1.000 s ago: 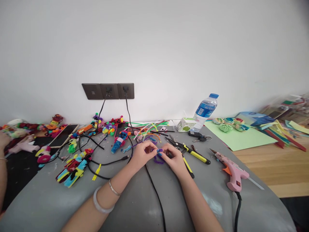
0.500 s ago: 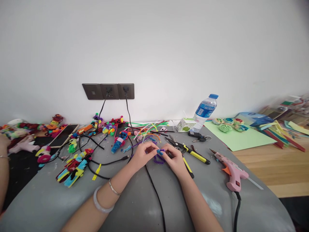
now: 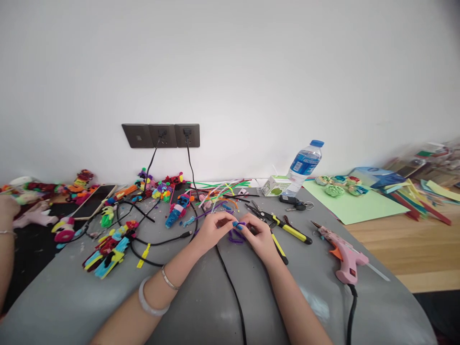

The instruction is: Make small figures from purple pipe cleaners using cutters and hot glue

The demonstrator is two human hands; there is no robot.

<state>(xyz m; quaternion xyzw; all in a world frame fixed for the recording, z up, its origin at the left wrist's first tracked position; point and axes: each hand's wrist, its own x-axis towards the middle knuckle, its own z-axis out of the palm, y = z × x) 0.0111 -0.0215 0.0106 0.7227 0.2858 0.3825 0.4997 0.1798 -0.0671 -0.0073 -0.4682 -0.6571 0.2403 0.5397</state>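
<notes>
Both my left hand (image 3: 215, 231) and my right hand (image 3: 258, 235) pinch a purple pipe cleaner (image 3: 236, 235) at the middle of the grey table, fingertips nearly touching. Its bent purple lengths hang just below the fingers; the part inside the pinch is mostly hidden. Just right of my right hand lie pliers with yellow-and-black handles (image 3: 293, 231). Beyond my hands, loose pipe cleaners (image 3: 230, 188) in several colours are spread out. A blue and pink pipe-cleaner figure (image 3: 177, 212) lies to the left of them.
A pink glue gun (image 3: 347, 261) rests on the right, its cord running off the front edge. A water bottle (image 3: 304, 165), a small carton (image 3: 276, 186) and keys (image 3: 301, 206) stand or lie behind. Black cables (image 3: 230, 282) cross the table. Another person's arm (image 3: 5, 249) is at far left.
My hands stay in nearly the same place, still pinching the purple pipe cleaner, with only a slight shift of the fingers. The other person's hand at far left has moved slightly.
</notes>
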